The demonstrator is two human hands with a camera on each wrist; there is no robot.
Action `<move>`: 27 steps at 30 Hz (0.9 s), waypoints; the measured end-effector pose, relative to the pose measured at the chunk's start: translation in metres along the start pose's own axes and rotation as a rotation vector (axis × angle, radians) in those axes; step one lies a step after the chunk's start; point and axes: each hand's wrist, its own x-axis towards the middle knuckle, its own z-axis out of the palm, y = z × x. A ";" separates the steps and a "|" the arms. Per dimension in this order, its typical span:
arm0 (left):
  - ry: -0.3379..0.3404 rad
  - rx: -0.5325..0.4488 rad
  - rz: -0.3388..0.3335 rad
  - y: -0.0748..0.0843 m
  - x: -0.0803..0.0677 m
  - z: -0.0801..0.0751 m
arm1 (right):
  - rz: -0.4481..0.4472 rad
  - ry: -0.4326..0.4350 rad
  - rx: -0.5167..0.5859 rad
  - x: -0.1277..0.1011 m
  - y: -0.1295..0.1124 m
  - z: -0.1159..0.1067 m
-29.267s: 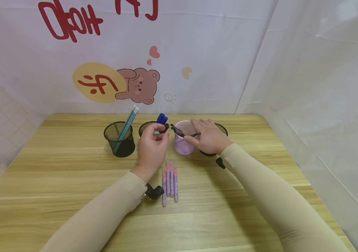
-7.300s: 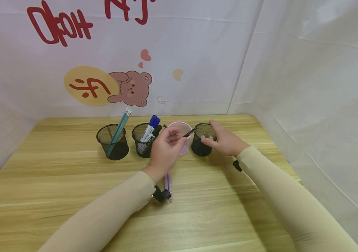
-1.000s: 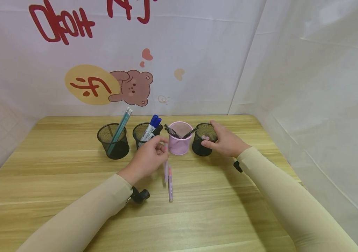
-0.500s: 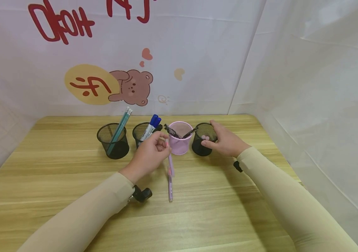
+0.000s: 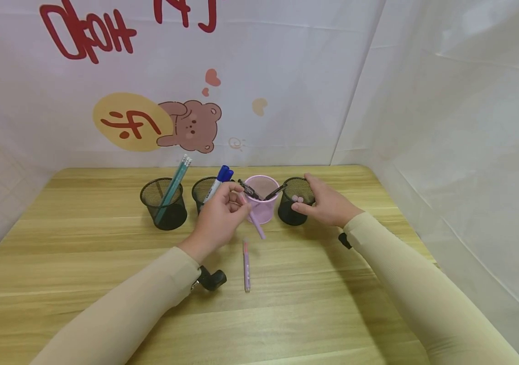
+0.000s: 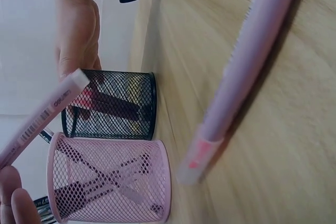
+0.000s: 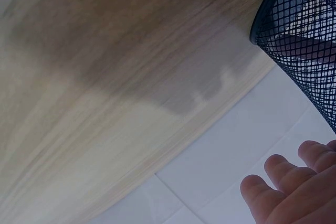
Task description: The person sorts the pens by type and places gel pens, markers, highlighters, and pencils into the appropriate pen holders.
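My left hand (image 5: 218, 215) pinches a slim purple highlighter (image 5: 257, 225) near its pink capped end. The highlighter slants down to the right, in front of the pink mesh pen cup (image 5: 259, 212), and its barcode end shows large in the left wrist view. A second highlighter (image 5: 247, 266) lies on the table below the hand. My right hand (image 5: 330, 203) holds the rightmost black mesh pen cup (image 5: 292, 215) by the rim, thumb in front and forefinger behind. Two round pen ends show inside that cup. In the right wrist view, bent fingers (image 7: 281, 177) appear beside the mesh.
Leftmost stands a black mesh cup (image 5: 174, 218) with green pencils (image 5: 173, 188). Beside it, another black cup (image 5: 200, 190) with blue-capped markers (image 5: 223, 175) is partly behind my left hand. Black pens (image 5: 275, 192) lean in the pink cup. A white printed curtain rises behind the table (image 5: 286, 304).
Over the last second the left hand's highlighter has lifted off the table area and swung its lower end right. The right hand stays at the black cup. Earlier, several highlighters lay on the table.
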 end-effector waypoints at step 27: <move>0.321 -0.219 0.161 0.006 0.015 0.027 | 0.011 0.002 0.013 -0.002 -0.004 -0.001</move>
